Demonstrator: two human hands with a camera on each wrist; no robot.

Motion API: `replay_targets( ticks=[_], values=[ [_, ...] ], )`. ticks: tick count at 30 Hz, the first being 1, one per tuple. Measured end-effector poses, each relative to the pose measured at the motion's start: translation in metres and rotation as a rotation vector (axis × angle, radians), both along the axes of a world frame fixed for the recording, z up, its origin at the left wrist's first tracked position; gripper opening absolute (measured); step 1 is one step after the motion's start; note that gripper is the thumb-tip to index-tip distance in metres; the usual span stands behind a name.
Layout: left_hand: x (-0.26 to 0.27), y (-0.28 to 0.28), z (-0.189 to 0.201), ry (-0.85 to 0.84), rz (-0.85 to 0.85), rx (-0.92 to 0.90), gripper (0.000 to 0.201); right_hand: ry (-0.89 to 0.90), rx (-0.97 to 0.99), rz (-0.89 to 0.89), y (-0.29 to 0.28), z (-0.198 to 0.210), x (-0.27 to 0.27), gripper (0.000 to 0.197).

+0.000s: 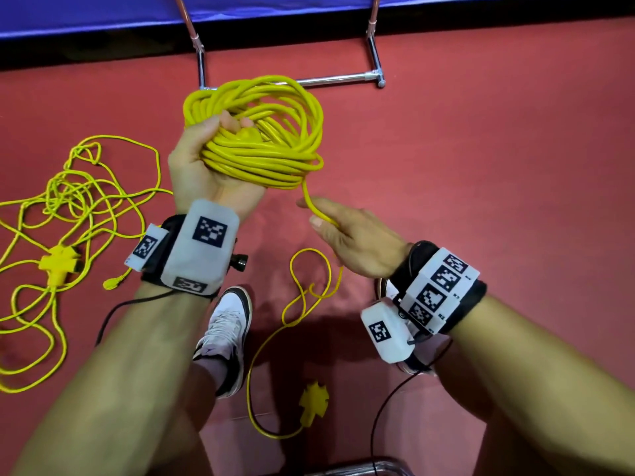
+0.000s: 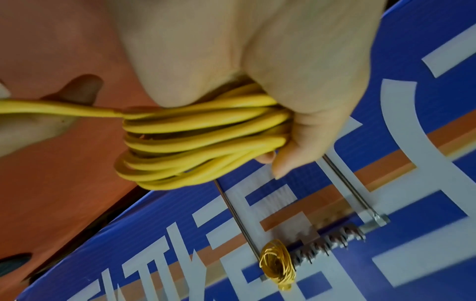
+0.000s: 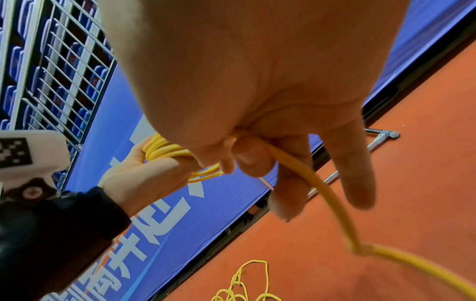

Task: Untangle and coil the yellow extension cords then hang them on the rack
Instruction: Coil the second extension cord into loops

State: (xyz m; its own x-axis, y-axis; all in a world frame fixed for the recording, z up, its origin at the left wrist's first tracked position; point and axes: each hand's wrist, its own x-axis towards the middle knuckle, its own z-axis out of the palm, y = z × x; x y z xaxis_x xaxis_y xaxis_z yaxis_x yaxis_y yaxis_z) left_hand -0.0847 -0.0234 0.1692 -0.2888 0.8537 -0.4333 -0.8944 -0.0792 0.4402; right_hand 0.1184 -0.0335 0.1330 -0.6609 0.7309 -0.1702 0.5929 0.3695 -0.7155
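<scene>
Red floor (image 1: 481, 166) spreads under the person in the head view, and a blue banner (image 1: 103, 15) runs along its far edge. His left hand (image 1: 202, 166) holds a thick coil of yellow cord (image 1: 268, 132) at chest height, fingers curled round one side of the bundle, so the loops hang together while more cord arrives. The right hand (image 1: 347, 238) pinches the free strand (image 1: 312, 207) just below the coil, probably to guide the next loop. Only a short tail (image 1: 292, 317) with its yellow socket block (image 1: 314, 401) lies between the shoes. A second cord (image 1: 68, 207) is tangled on the floor at the left, not yet touched.

From the left wrist, the fingers (image 2: 309, 114) are clenched on the coil; behind it a metal rack (image 2: 335, 234) already carries one coiled cord (image 2: 276, 262).

From the right wrist, thumb and curled fingers (image 3: 252, 154) grip the strand, which bends down to the floor.
</scene>
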Motion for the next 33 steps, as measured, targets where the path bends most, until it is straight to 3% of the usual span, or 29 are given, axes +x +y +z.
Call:
replay_targets(
  ticks=[2,7,10,12,16,17,19,20,21,23,25,29,33],
  values=[
    [0.002,0.001,0.002,0.011,-0.015,0.047,0.014,-0.087,-0.030,0.026,-0.001,0.001,-0.001,0.037],
    [0.013,0.003,-0.002,0.270,0.031,-0.028,0.032,-0.065,-0.072,0.032,-0.007,0.008,-0.009,0.031],
    [0.021,0.003,-0.004,0.428,0.112,-0.070,0.015,-0.069,-0.014,0.013,-0.007,0.011,-0.009,0.018],
    [0.025,0.000,-0.007,0.546,0.157,-0.081,0.027,-0.043,-0.054,-0.030,-0.004,0.012,-0.006,0.014],
    [0.024,0.000,-0.013,0.811,0.190,-0.080,0.036,-0.070,-0.193,0.035,-0.002,0.009,-0.001,0.055],
    [0.020,0.000,-0.017,0.890,0.202,-0.098,0.041,-0.129,-0.160,0.063,-0.003,0.007,0.000,0.052],
    [0.017,0.000,-0.024,1.046,0.188,-0.155,0.055,-0.182,-0.045,0.055,-0.001,0.002,0.001,0.025],
    [0.017,0.000,-0.028,1.145,0.177,-0.178,0.061,-0.145,-0.049,0.026,0.000,0.000,0.002,0.009],
    [0.016,0.000,-0.032,1.241,0.154,-0.181,0.064,-0.065,-0.088,0.007,0.000,0.002,0.001,0.007],
    [0.015,-0.002,-0.042,1.372,0.078,-0.159,0.062,0.119,-0.210,-0.002,0.000,0.004,-0.002,0.024],
    [0.015,-0.004,-0.047,1.433,-0.049,-0.165,0.054,0.279,-0.341,0.012,-0.003,0.010,-0.004,0.029],
    [0.013,-0.006,-0.046,1.499,-0.371,-0.130,0.036,0.441,-0.518,0.004,-0.001,0.027,0.002,0.011],
    [0.024,-0.010,-0.039,1.175,-0.604,-0.008,0.025,0.566,-0.269,-0.141,0.014,0.038,0.013,0.009]
  ],
)
